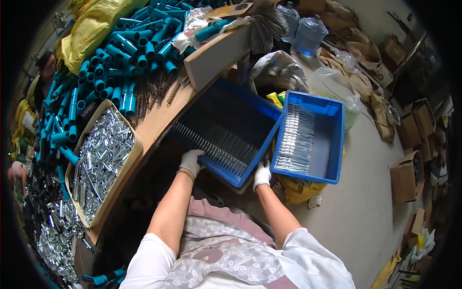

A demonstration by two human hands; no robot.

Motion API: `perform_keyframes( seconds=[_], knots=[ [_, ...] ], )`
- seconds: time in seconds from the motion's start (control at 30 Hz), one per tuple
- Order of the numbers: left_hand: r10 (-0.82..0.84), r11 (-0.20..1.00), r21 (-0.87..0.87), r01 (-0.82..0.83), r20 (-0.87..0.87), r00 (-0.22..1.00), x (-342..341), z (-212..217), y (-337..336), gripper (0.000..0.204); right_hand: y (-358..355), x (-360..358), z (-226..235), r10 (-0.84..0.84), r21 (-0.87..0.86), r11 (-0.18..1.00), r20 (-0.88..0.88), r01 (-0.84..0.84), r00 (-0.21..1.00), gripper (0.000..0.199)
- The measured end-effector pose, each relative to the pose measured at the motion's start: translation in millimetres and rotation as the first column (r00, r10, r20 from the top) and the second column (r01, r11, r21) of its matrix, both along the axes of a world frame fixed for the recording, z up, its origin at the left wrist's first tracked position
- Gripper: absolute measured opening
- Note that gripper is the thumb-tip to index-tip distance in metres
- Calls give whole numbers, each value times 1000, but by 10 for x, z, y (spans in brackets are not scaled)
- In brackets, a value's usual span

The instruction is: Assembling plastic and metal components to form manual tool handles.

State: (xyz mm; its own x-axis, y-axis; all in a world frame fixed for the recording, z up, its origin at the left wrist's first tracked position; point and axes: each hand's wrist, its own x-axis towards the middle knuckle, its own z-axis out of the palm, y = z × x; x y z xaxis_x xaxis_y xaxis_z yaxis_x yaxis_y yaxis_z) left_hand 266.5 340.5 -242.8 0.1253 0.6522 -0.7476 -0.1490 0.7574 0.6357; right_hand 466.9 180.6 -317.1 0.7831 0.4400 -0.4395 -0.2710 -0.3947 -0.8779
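Left crate (224, 175) between (gloved) fingers (194, 155)

No legible txt, nos., labels or signs anywhere in view, AFAICT.

Smooth brown wooden table (157, 120): glossy teal plastic tubes (126, 44) heaped across its far side; brown coil springs (155, 91) near its front edge; cream rectangular tray (139, 144) full of small silvery metal pieces (103, 149) along that edge, further left. Crumpled yellow sack (91, 36) against the heap. Beyond table's right end, clear bluish water bottle (309, 37). Grey floor (363, 192), right edge: open brown cardboard box (403, 180)
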Motion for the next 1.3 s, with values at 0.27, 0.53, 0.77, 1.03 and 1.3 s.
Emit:
perform_keyframes(
  seconds=[0.27, 0.53, 0.77, 1.03, 1.3],
  knots=[
    [-12, 1000, 9, 12, 9, 1000, 3, 4, -116, 24, 165, 282, -310, -51, 37, 998, 253, 43, 966, 53],
    [-27, 1000, 2, 27, 24, 999, 42, 72, -139, 19, 172, 447, -264, 100, -4, 995, 337, -104, 936, 30],
    [-18, 999, 27, 17, 30, 999, 50, 13, -135, 21, 180, 443, -387, -94, -59, 991, 360, 123, 928, 30],
    [-57, 997, 50, 57, -1, 998, 102, 3, -56, 27, 218, 241, -186, -301, -91, 942, 200, 324, 932, 37],
    [-40, 996, 81, 41, -14, 999, 178, 130, -114, 26, -49, 68, -160, -352, -63, 929, 147, 364, 924, 43]
  ],
)
